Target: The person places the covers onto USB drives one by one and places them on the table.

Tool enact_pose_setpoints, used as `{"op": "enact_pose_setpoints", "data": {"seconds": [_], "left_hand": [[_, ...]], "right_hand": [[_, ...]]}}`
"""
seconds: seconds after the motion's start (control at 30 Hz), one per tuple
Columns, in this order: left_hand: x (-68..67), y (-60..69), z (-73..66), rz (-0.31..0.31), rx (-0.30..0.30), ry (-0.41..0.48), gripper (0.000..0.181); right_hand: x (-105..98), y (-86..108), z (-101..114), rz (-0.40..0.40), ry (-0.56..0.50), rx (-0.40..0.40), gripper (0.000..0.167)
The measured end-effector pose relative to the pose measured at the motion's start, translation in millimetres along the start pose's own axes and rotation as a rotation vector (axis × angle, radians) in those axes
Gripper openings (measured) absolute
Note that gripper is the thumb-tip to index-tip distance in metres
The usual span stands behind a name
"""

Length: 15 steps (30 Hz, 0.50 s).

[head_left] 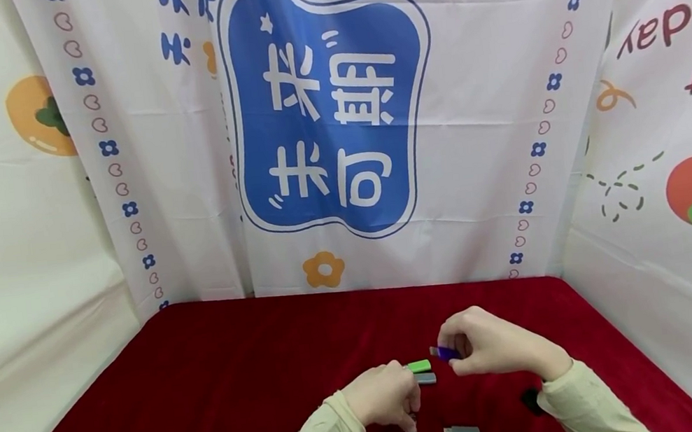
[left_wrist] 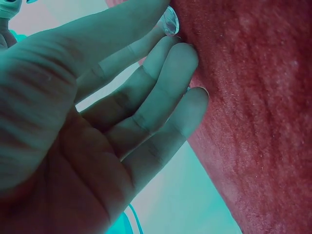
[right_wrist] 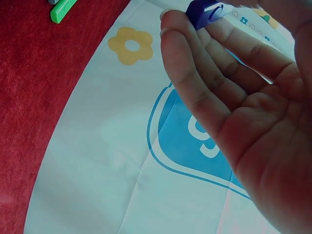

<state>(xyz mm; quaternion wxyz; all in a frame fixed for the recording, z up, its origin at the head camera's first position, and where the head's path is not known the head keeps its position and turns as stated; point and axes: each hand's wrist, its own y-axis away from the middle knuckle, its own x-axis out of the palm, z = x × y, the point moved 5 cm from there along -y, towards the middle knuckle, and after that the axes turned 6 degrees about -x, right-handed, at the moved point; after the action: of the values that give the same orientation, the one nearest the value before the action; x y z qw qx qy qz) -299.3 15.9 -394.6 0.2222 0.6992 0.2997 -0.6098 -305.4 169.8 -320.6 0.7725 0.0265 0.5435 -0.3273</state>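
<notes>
Purple USB stick (head_left: 447,353) pinched in R hand (head_left: 495,342); L hand (head_left: 380,394) pinches clear piece (left_wrist: 170,22) nr tabletop (head_left: 212,385); green stick (head_left: 420,366) + grey stick (head_left: 426,378) lie btwn hands.

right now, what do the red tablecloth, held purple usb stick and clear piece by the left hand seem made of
Red tablecloth: probably velvet; soft, brushed-looking pile. Purple USB stick: likely smooth plastic, with a light sheen. Clear piece: glass or plastic, can't tell which; glossy, see-through, with bright glints.
</notes>
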Motion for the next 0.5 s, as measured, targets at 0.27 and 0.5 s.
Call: {"op": "enact_pose_setpoints", "data": {"seconds": [0.27,0.5], "left_hand": [[1.6,-0.1,0.2,0.005,0.019,0.041,0.020],[3.1,0.6,-0.6,0.037,0.037,0.022,0.017]], "right_hand": [[1.4,-0.1,-0.6,0.003,0.003,0.013,0.022],[3.7,-0.4,-3.2,0.006,0.005,0.011,0.017]]}}
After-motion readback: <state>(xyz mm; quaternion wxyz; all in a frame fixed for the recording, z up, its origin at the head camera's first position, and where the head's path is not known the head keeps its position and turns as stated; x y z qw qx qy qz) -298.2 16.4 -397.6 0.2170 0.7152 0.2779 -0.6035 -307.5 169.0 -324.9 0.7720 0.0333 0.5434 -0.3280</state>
